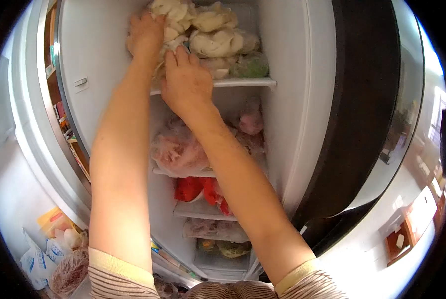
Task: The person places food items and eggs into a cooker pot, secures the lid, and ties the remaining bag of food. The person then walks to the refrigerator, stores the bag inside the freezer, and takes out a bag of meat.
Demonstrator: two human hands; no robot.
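Both my hands reach into an upright freezer, at its upper shelf [223, 82]. A clear plastic bag of pale, dumpling-like pieces [174, 12] lies at the shelf's left side. My left hand [145, 36] is closed around the bag's left edge, its fingertips partly hidden. Lower and to the right, my right hand [188, 82] has its fingers curled over the bag's front part. Beside them, more bags of pale pieces [217, 43] are stacked, with a bag of something green [253, 65] at the lower right.
Below are a shelf with bagged pinkish meat [180, 152], red plastic bags [189, 188], and lower shelves with more frozen packs [215, 229]. The freezer door [367, 99] stands open at right. Several packages [58, 254] lie at lower left, outside the cabinet.
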